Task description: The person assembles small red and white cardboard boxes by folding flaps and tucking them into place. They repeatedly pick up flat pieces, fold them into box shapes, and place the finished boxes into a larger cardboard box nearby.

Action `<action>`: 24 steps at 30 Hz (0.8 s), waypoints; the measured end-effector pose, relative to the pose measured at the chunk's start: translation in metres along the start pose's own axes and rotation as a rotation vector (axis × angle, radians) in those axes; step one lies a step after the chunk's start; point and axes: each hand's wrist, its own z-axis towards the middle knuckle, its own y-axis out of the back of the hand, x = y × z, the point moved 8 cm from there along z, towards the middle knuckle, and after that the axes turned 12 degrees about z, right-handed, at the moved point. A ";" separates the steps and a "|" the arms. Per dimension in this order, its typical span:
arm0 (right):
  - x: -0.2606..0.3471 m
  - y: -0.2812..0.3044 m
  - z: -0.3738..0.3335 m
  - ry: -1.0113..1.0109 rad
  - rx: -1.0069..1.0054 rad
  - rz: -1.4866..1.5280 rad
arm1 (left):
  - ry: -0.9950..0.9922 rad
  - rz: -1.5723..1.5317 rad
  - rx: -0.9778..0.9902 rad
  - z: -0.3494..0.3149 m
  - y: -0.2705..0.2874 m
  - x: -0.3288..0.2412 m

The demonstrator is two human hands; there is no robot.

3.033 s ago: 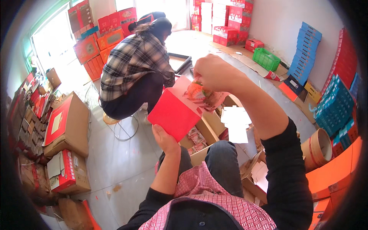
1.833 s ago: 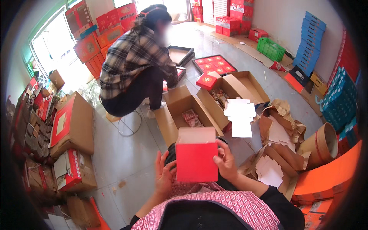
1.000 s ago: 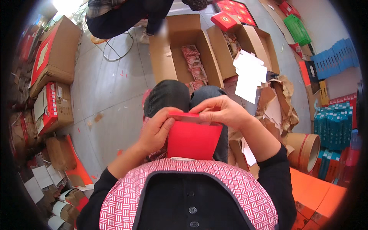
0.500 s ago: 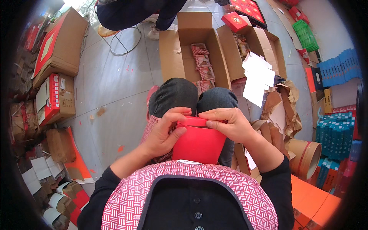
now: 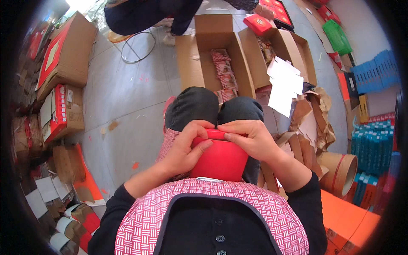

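A plain red box (image 5: 220, 160) rests upright on my lap against my checked apron, its top edge turned toward my knees. My left hand (image 5: 189, 146) pinches the left end of the narrow red flap (image 5: 215, 134) along the top, thumb on the near side and fingers over the far side. On the right end of that flap, my right hand (image 5: 250, 138) grips with thumb and bent fingers. The two hands are only a short gap apart. What lies inside the box is hidden from this angle.
Beyond my knees stands an open carton (image 5: 189, 55) holding several red-patterned packets (image 5: 223, 68). White card sheets (image 5: 284, 85) lie right of it, near crumpled brown paper (image 5: 316, 117). A wire-legged stool (image 5: 138, 49) and another person (image 5: 153, 17) are at the far side. Orange boxes (image 5: 346, 216) sit at my right.
Both my hands have drawn slightly closer together along the top of the box. At the far right, the other person's hand has reached in over the red boxes.
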 end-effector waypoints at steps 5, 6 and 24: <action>-0.028 0.031 -0.020 -0.079 -0.269 0.294 | 0.074 -0.034 -0.095 -0.006 0.003 0.012; -0.038 0.030 -0.029 -0.117 -0.309 0.404 | 0.090 -0.026 -0.090 -0.009 0.005 0.013; -0.013 -0.011 -0.065 0.335 -0.459 0.029 | 0.048 -0.215 -0.188 -0.008 -0.003 0.017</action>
